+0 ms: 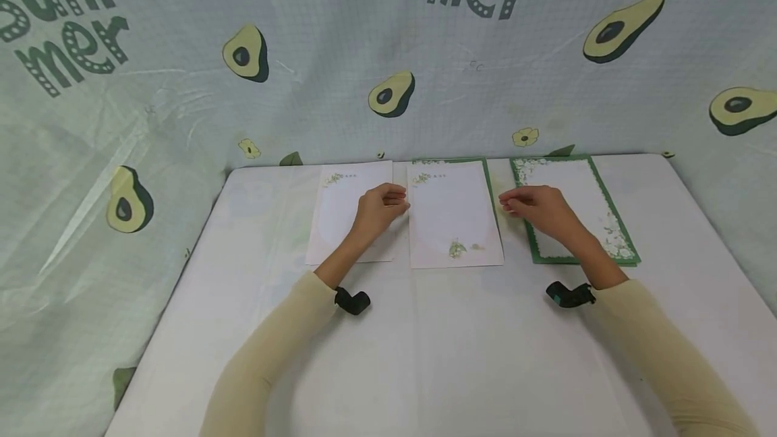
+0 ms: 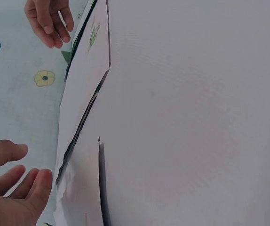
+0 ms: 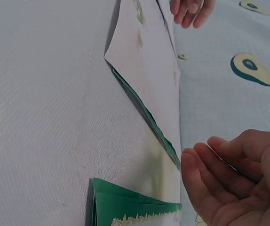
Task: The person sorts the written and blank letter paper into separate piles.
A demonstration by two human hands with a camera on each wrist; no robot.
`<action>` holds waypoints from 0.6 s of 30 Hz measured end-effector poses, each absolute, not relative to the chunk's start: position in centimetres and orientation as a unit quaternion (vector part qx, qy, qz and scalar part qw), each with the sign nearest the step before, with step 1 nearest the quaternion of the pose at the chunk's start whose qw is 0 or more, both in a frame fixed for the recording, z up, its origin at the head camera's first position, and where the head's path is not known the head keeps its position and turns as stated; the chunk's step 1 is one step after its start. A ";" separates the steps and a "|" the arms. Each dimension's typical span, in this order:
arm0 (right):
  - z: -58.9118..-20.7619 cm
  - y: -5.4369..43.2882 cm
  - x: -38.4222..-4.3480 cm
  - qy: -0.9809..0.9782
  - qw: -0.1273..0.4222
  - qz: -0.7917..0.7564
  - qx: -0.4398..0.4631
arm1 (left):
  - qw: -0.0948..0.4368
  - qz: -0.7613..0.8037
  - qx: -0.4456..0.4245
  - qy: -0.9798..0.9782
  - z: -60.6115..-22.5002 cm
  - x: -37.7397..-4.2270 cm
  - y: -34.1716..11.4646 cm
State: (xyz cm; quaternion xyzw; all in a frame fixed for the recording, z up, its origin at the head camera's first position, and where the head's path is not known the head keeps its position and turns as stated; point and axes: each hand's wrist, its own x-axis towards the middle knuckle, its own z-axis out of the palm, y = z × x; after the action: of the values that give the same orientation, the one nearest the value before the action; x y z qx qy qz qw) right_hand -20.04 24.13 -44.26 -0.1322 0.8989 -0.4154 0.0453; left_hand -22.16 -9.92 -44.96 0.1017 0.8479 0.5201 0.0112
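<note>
In the head view a sheet of pale printed paper [image 1: 455, 214] lies in the middle over green-edged paper. My left hand [image 1: 382, 206] hovers near its left edge, fingers loosely bent with nothing between them. A similar pale sheet [image 1: 336, 221] lies under that wrist, to the left. Between the middle sheet and the green-bordered paper stack [image 1: 570, 208] is my right hand [image 1: 537, 208], its fingers loosely bent and holding nothing. The left wrist view shows the left hand [image 2: 17, 183] with thumb and fingers apart. In the right wrist view, the right hand [image 3: 238, 179] shows relaxed fingers.
All the paper lies toward the back of a white-covered table [image 1: 473, 349]. Behind it hangs a pale cloth backdrop [image 1: 328, 39] printed with avocados and lettering. Each wrist carries a small black camera, the left camera [image 1: 353, 302] and the right camera [image 1: 569, 295].
</note>
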 end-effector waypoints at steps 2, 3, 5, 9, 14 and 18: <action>-44.2 24.0 -20.1 0.902 0.051 -0.408 -0.129 | 0.029 0.520 0.093 0.849 -44.9 -22.1 -10.1; -44.2 24.0 -20.1 0.903 0.053 -0.406 -0.130 | 0.039 0.519 0.089 0.849 -44.9 -22.1 -10.2; -44.3 24.0 -20.2 0.904 0.056 -0.403 -0.131 | 0.060 0.514 0.084 0.851 -44.9 -22.1 -10.1; -44.3 23.8 -20.2 0.899 0.067 -0.413 -0.132 | 0.091 0.502 0.077 0.857 -44.9 -22.2 -9.9; -44.3 23.5 -20.4 0.895 0.110 -0.422 -0.094 | 0.120 0.524 0.076 0.840 -44.5 -22.3 -9.5; -44.4 23.1 -20.9 0.889 0.141 -0.429 -0.074 | 0.133 0.535 0.062 0.832 -44.5 -22.3 -9.3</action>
State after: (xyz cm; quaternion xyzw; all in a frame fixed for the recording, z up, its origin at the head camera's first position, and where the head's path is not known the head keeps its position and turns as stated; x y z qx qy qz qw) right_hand -20.93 23.10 -44.38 -0.0742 0.8891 -0.4291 0.1408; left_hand -22.28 -9.35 -44.51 0.0621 0.8317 0.5354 0.1332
